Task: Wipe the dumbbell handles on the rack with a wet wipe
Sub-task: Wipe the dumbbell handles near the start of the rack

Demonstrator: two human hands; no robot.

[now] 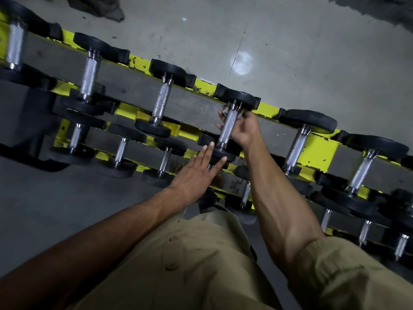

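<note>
Wrapping round the knurled steel handle (228, 125) of one dumbbell (241, 98), the right hand (243, 129) grips it with a crumpled white wet wipe (226, 109) showing at the handle's far end. The left hand (196, 175) lies flat with its fingers straight and its fingertips on that dumbbell's near head (221, 153), a round matt black disc. The dumbbell sits on the top tier of a chipped yellow rack (317, 151), between neighbouring dumbbells (161, 101) with bright cross-hatched grips, above a grey concrete floor (290, 52).

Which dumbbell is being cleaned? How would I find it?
Find the long yellow rack and follow its top row. The dumbbell is the fourth from the left. Only its silver handle has a right hand curled around it, holding a white wet wipe.
</note>
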